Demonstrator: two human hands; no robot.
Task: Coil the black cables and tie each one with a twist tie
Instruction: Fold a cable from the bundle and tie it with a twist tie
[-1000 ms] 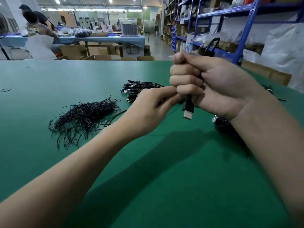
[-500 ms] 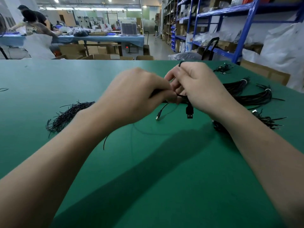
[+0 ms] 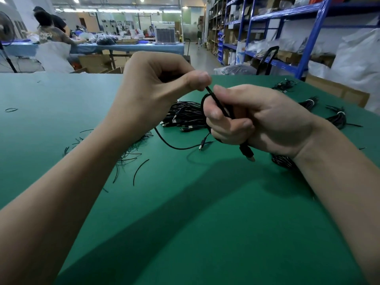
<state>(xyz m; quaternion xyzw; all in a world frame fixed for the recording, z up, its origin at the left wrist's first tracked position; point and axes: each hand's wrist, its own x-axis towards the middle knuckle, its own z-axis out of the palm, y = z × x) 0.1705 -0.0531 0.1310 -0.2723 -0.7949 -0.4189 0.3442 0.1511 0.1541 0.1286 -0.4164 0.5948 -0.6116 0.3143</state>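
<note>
Coiling step, head view. The right hand (image 3: 257, 120) is gripping the first loop of a black cable (image 3: 211, 94) above the green table (image 3: 185, 223), with the plug (image 3: 247, 154) hanging below the fist. The left hand (image 3: 156, 91) is pinching the free strand between thumb and fingertips. The cable is looking light, limp and springy, so the turns are best held where they cross. Twist ties (image 3: 133, 150) are lying nearby.

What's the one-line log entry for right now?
stage: coiling | left hand: pinches cable | right hand: grips its loop, plug hangs below | twist ties: untouched
</note>
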